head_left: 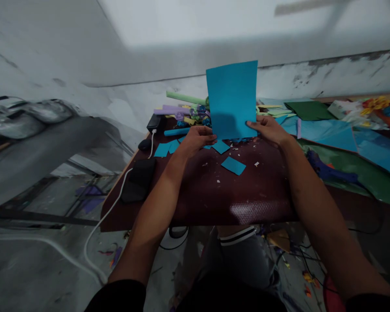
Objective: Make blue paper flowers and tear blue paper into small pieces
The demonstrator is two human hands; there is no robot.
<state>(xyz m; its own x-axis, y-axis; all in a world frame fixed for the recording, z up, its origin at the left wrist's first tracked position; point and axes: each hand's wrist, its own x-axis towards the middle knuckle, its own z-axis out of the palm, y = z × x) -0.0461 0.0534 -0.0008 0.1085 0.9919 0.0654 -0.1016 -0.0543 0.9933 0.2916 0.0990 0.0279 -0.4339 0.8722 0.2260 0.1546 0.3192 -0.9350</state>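
Observation:
A blue sheet of paper [233, 99] stands upright above the table, held between both hands. My left hand [199, 141] pinches its lower left corner. My right hand [269, 129] grips the lower right edge, with the thumb on the near face. Below the sheet, a small blue paper square [234, 165] lies on the dark red table [208, 197]. Another blue square [221, 146] sits just behind it, close to my left fingers. More blue paper pieces [162, 150] and a rolled blue paper tube [177, 131] rest to the left.
Behind the sheet are a green paper roll [186, 97], purple rolls [172, 110] and crumpled paper flowers [195, 113]. A black phone [138, 180] with a white cable [118, 199] lies at left. A blue glue gun [331, 171] and large blue sheets [328, 133] lie at right.

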